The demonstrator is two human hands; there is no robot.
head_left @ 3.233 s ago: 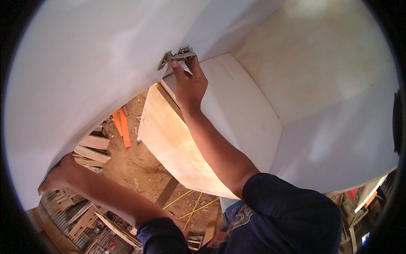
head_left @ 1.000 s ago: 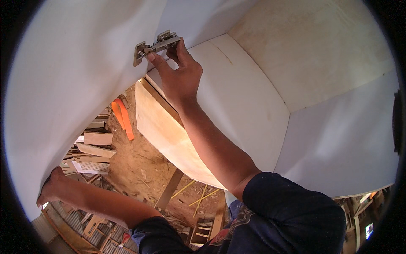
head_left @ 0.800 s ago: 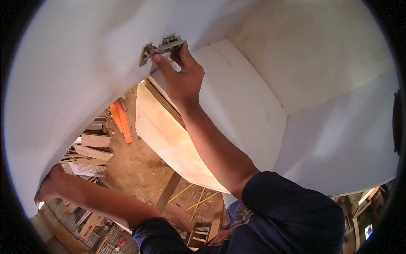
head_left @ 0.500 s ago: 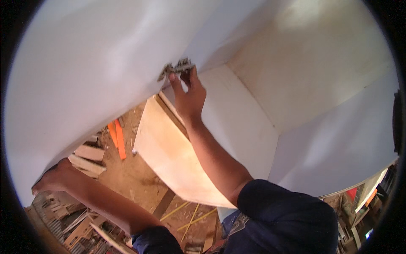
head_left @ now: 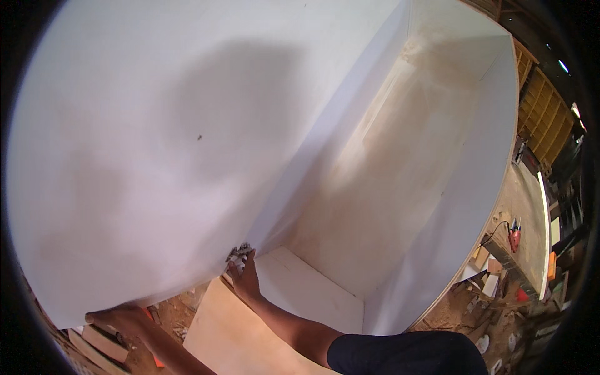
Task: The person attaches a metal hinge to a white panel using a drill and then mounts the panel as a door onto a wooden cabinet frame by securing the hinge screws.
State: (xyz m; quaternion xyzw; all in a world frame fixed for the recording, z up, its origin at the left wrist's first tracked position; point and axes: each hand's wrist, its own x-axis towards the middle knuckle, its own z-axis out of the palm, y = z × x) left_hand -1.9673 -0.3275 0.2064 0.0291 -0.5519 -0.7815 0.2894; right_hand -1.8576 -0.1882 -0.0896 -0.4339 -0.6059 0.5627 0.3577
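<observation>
A large white door panel point(head_left: 119, 206) fills the left side, swung out from a white box-shaped cabinet point(head_left: 431, 231). My left hand point(head_left: 120, 317) is closed on the panel's lower left edge, its fingertips partly hidden there. At the inner corner, where panel and cabinet meet, sits a metal hinge point(head_left: 239, 251). My right hand point(head_left: 246, 281) pinches this hinge between thumb and fingers. Its exact seating against the panel is too small to tell.
Below the cabinet lies a pale wooden board point(head_left: 237, 331). Timber offcuts point(head_left: 103, 344) lie on the dusty floor at lower left. At right, a red-handled tool point(head_left: 514, 237) rests on a wooden surface point(head_left: 528, 206) near more scraps.
My view has tilted up, so the hands and hinge sit lower in the picture, and more of the panel and cabinet shows. Both hands keep their places on panel and hinge.
</observation>
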